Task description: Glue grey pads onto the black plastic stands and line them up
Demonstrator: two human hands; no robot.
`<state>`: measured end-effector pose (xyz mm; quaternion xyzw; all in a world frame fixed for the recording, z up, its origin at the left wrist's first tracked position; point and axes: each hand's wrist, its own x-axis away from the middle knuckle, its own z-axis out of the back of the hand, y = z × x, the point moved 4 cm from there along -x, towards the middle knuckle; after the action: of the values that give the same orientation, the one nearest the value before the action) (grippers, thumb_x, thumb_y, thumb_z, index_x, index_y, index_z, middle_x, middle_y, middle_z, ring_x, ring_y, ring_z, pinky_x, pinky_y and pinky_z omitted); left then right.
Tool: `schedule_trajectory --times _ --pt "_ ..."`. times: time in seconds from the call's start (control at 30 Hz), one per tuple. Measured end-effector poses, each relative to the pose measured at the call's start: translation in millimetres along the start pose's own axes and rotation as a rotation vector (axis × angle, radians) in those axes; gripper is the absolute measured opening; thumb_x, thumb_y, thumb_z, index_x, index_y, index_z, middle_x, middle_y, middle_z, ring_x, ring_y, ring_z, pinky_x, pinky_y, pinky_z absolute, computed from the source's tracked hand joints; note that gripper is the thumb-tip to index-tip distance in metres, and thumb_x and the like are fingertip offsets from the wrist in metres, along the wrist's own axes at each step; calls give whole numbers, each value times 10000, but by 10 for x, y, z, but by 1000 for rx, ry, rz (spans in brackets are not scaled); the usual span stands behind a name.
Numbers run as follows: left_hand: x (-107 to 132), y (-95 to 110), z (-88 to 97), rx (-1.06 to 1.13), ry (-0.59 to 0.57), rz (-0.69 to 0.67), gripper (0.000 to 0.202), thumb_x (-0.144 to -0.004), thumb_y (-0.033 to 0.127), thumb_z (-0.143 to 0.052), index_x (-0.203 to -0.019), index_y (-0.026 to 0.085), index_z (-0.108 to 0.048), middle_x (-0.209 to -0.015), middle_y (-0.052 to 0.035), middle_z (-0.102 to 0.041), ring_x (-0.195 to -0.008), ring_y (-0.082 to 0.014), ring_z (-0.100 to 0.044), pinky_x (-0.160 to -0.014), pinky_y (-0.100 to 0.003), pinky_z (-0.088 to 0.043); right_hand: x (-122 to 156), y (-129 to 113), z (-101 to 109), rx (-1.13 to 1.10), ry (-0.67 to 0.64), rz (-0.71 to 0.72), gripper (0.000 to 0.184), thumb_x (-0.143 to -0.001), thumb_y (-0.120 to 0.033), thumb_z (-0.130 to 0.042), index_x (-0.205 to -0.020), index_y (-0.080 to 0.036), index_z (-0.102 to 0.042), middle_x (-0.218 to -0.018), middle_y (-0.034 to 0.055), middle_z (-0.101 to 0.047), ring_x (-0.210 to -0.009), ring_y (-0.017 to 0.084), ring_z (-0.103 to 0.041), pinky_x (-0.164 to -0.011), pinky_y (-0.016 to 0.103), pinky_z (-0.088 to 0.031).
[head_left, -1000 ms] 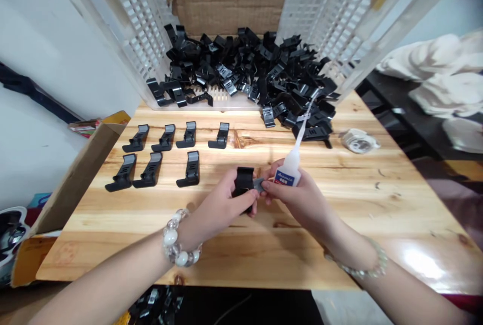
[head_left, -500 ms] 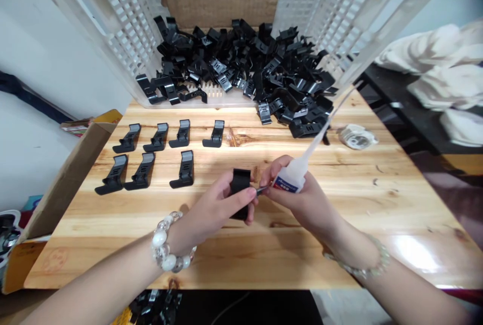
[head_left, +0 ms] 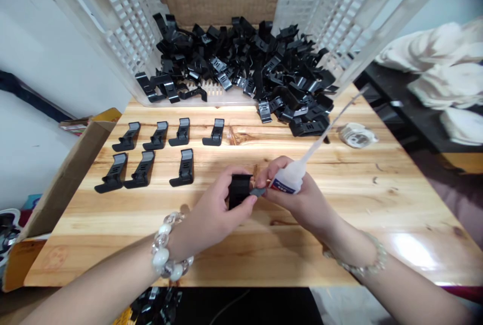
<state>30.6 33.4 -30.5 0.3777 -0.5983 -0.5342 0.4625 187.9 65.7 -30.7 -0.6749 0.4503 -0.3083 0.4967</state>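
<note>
My left hand is closed around a black plastic clip, its thumb along the near side. My right hand wraps a white glue bottle with a blue label and a long thin nozzle slanting up and away to the right. Between the right fingertips is a small grey pad, close beside the clip and by the left thumb tip. Whether the pad touches the clip I cannot tell. To the left, several black clips with grey pads lie in two rows on the wooden table.
A white plastic basket, open toward me, holds a heap of black clips, some spilling onto the table. A roll of whitish tape lies at the right. A cardboard box stands by the left edge; white stacked material sits beyond the right edge.
The clip in my left hand has turned and sits slightly higher. The grey pad in my right fingers now shows its flat face, and the bottle's nozzle tilts further right.
</note>
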Motion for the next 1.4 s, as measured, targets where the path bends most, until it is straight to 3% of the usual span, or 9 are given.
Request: schedule_trajectory --times 0.37,0.53,0.7,0.8,0.97,1.07,1.2,1.3,1.4 --pt "1 24 12 -59 10 4 335 -875 297 -658 -1172 265 -506 -1018 -13 -607 -815 -149 -605 -777 -324 -521 -17 82 21 -60 5 -59 259 -726 -134 -789 -847 -222 -578 -902 -13 -652 -859 136 -617 -804 302 -504" --pt "6 37 21 -41 35 49 364 -872 289 -659 -1191 242 -490 -1023 -37 -618 -776 -148 -602 -730 -310 -511 -14 77 29 -94 16 -81 237 -739 -141 -774 -849 -227 -581 -915 -5 -662 -895 148 -626 -837 319 -507" --pt "13 50 37 -118 57 -42 314 -889 294 -649 -1177 267 -529 -1091 -41 -607 -845 -163 -622 -772 -321 -525 -10 83 46 -114 42 -96 267 -722 -154 -796 -850 -230 -574 -942 -1 -684 -911 157 -654 -879 348 -523" --pt "15 46 47 -149 59 -58 322 -881 283 -655 -1182 274 -540 -1085 -40 -612 -873 -171 -629 -790 -321 -526 -12 66 19 -126 -14 -96 244 -742 -148 -787 -847 -229 -582 -927 -3 -694 -920 147 -661 -889 337 -533" --pt "-39 11 9 35 -38 122 386 -827 241 -682 -1157 236 -481 -872 6 -615 -676 -126 -605 -676 -297 -524 -15 6 -47 -34 -103 -101 238 -737 -200 -805 -826 -225 -586 -907 7 -676 -778 144 -652 -727 325 -575" --pt "-80 14 -24 139 -88 197 363 -788 188 -689 -1069 205 -459 -765 30 -599 -627 -117 -591 -644 -285 -517 -9 -13 -69 49 -141 -94 227 -749 -235 -799 -819 -222 -583 -917 12 -657 -754 150 -645 -705 337 -570" --pt "-94 12 -48 191 -121 241 360 -774 206 -696 -1031 192 -445 -674 35 -599 -604 -127 -581 -623 -283 -510 0 -14 -39 165 -84 -67 231 -735 -242 -809 -818 -224 -595 -833 -1 -616 -759 156 -618 -704 331 -543" --pt "-82 11 -61 215 -159 255 316 -787 211 -651 -1037 185 -460 -680 22 -604 -637 -140 -587 -655 -301 -517 2 -11 -26 193 -22 -60 235 -733 -254 -812 -807 -228 -590 -786 -9 -600 -742 153 -607 -684 321 -533" --pt "-76 12 -54 269 -178 225 334 -746 159 -603 -1057 194 -487 -823 -9 -613 -735 -159 -594 -693 -316 -531 3 -21 -42 208 2 -46 222 -748 -269 -796 -810 -239 -585 -788 -6 -620 -724 163 -621 -663 335 -540"
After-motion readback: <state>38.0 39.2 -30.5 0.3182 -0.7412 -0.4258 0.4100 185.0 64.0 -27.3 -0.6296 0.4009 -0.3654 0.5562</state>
